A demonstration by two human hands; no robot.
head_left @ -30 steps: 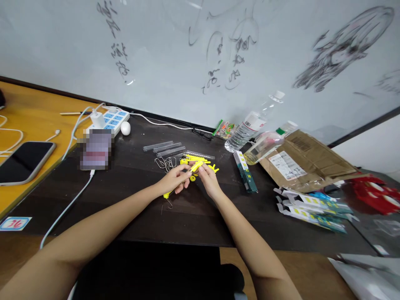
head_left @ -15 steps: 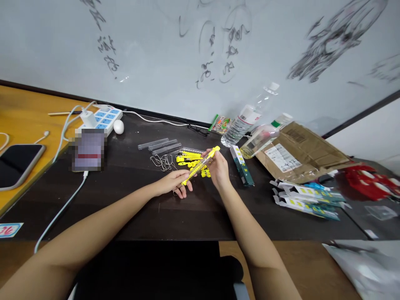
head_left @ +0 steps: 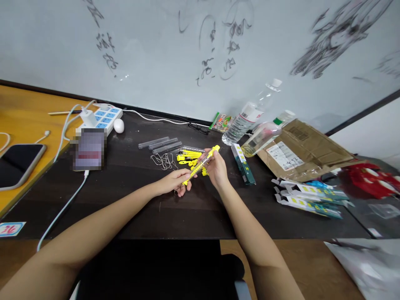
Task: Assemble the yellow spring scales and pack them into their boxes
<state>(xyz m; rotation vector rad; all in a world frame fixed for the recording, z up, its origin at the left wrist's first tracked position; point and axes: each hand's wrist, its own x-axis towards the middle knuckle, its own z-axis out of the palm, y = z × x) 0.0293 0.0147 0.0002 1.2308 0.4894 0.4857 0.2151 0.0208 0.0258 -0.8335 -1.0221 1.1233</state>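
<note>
Both hands hold a spring scale (head_left: 201, 163), a clear tube with a yellow strip inside and yellow ends, tilted up to the right. My left hand (head_left: 175, 182) grips its lower end with thumb and fingers. Near the upper end, the fingers of my right hand (head_left: 216, 168) are closed around it. Just behind lie several yellow plastic parts (head_left: 188, 156), partly hidden by the hands. Left of these are clear plastic tubes (head_left: 162, 143) and a small heap of bent wire hooks (head_left: 163, 161).
A green-and-white box (head_left: 243, 164) lies right of my right hand, with opened boxes (head_left: 309, 199) farther right. Behind stand a water bottle (head_left: 242, 124), a second bottle (head_left: 262, 139) and a cardboard parcel (head_left: 300, 146). A power strip (head_left: 104, 119) and a blurred phone (head_left: 89, 149) are left.
The view has shifted slightly. Both hands keep their hold on the spring scale, which stays at nearly the same tilt and place.
</note>
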